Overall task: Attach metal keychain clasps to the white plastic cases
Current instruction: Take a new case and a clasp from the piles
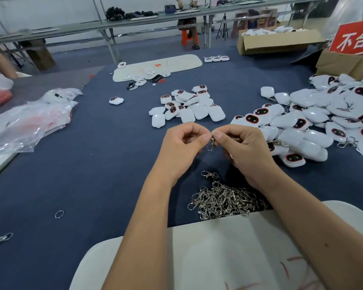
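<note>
Here, both hands raised just beyond the clasp heap: left hand and right hand pinch one clasp, likely prying its ring. No case held; unclasped cases lie farther beyond. Next: fetch one.

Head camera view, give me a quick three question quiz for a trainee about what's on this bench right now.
1. True or false: both hands pinch one metal clasp.
2. Where is the loose clasp pile? A) under the right forearm B) beside the plastic bags
3. Fill in: the case heap with clasps attached lies on the person's ____ side.

Key: 1 true; 2 A; 3 right. The left hand and right hand hold no case.
</note>
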A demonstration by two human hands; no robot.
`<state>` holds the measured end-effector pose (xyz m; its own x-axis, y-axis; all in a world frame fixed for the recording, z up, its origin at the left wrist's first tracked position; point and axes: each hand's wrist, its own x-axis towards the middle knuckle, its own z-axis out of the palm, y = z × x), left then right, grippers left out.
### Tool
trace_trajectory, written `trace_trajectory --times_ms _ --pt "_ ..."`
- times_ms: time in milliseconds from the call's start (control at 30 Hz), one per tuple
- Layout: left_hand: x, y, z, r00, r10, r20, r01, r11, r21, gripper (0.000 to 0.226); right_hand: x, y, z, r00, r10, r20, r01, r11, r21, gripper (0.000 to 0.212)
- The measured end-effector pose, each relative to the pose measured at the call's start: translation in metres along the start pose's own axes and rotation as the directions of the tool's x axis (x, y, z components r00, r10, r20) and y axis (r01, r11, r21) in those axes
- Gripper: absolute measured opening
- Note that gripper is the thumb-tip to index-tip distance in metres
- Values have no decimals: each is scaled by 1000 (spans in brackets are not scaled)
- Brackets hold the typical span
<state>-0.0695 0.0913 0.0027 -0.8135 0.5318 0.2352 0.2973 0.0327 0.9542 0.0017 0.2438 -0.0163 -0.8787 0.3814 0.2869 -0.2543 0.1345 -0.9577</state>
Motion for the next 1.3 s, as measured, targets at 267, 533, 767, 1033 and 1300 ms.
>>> trace_trajectory --times_ms 267,533,767,1033,1300 --pt "0 -2 0 1000 17 -14 -17 999 32 14 1 3 0 1000 -21 -1 21 999 -45 14" --pt "1 0 1 999 -37 -2 37 998 47 15 0 4 -1 999 -35 -21 32 989 -147 16" --pt "-1 -2 8 999 -1 -49 11 977 215 15 -1 2 -1 986 -160 -55 133 934 -332 9" --pt "0 -7 10 987 144 -78 -105 923 370 14 -4 2 0 985 -157 -73 122 928 -353 15" --pt "0 -9 13 972 216 -89 -163 901 403 12 0 5 -2 993 -91 -81 67 961 -267 8"
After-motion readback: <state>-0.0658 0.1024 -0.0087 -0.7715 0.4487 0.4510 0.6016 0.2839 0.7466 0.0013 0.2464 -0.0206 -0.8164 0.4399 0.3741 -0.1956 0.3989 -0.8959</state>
